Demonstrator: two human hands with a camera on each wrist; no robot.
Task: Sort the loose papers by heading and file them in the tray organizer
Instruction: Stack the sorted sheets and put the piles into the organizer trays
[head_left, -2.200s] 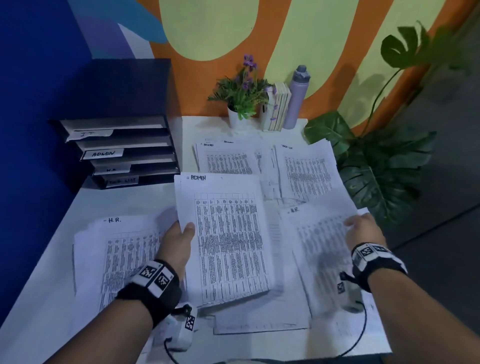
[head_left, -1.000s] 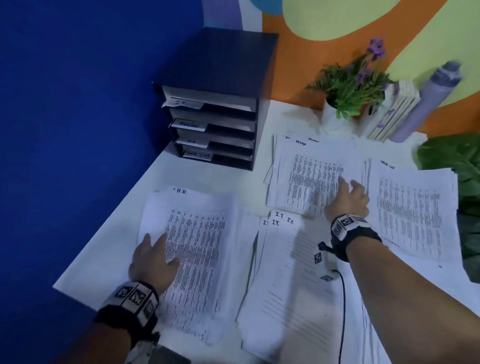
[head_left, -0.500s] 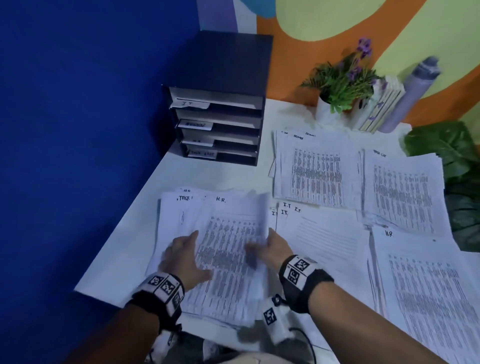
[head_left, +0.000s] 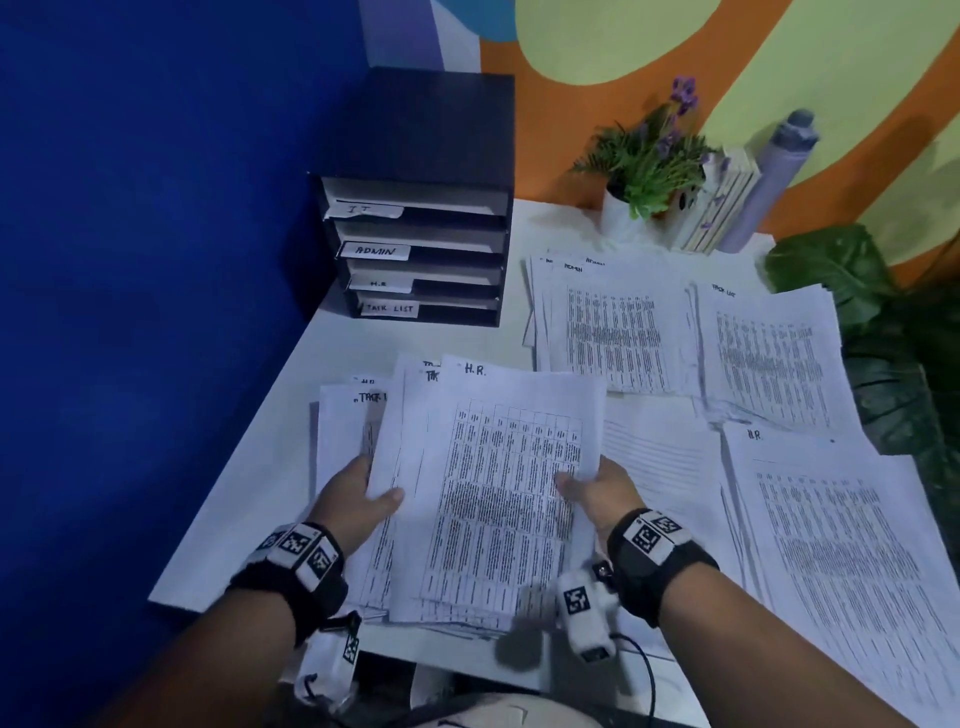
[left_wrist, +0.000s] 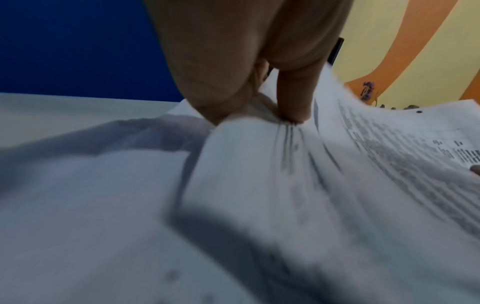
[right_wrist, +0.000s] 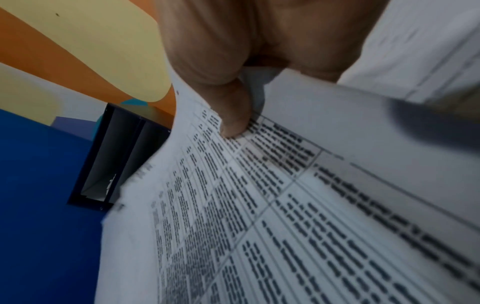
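Observation:
A stack of printed sheets with "H.R." on top is lifted off the near-left of the white table. My left hand grips its left edge, thumb on top. My right hand pinches its right edge, thumb pressed on the print. More sheets headed "TASK L…" lie under and left of it. The black tray organizer stands at the back left, its slots labelled IT, ADMIN, H.R. and TASK LIST.
Sorted piles lie on the table: ADMIN, TASK LIST, another H.R. pile and lined sheets. A potted plant, books and a bottle stand at the back. Large leaves crowd the right edge.
Both hands, which were flat on the near-left pile half a second ago, now grip its two sides and have raised the stack, H.R. sheet on top.

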